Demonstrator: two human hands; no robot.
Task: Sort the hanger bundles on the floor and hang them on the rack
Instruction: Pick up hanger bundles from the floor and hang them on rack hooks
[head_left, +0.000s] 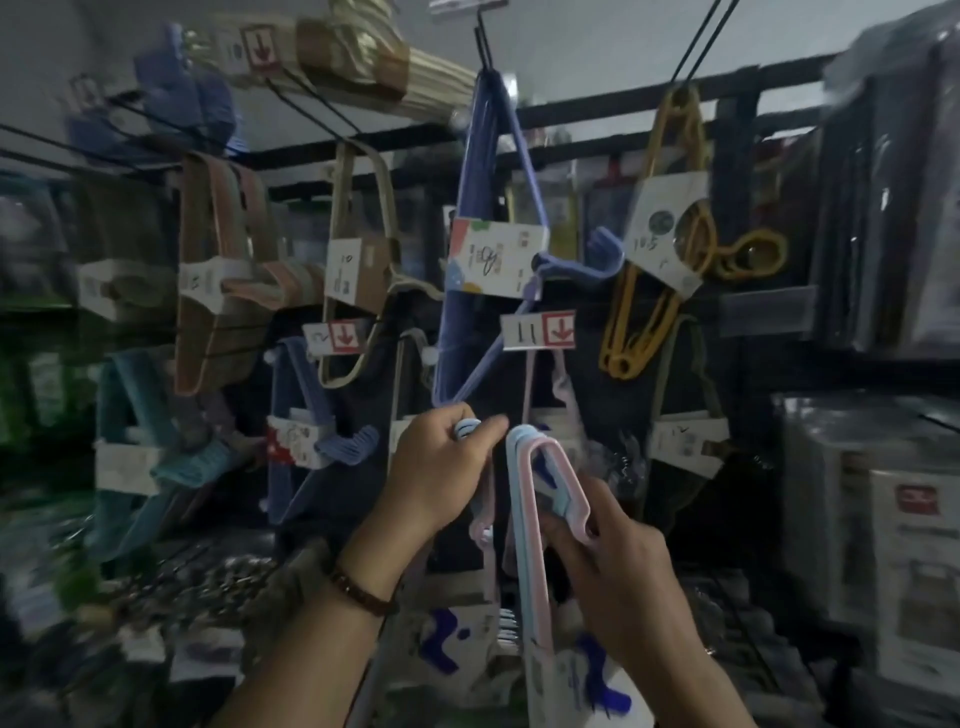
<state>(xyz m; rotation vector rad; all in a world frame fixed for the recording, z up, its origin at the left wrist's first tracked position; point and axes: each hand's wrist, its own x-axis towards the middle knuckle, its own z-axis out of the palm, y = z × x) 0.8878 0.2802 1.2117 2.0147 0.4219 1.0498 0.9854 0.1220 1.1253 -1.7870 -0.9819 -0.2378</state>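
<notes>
At 6 o'clock under the hung blue hanger bundle (452, 343), your left hand (441, 467) curls round the hooks of one pastel hanger bundle (479, 525), your right hand (618, 566) grips a second pastel bundle (535, 467); judged light, stiff, slick, so hold at the hooks.

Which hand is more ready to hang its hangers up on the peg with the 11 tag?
Probably the right hand. Its pink and blue hanger bundle has its curved top free, pointing up just below the 11 tag. The left hand curls over the top of its own bundle.
</notes>
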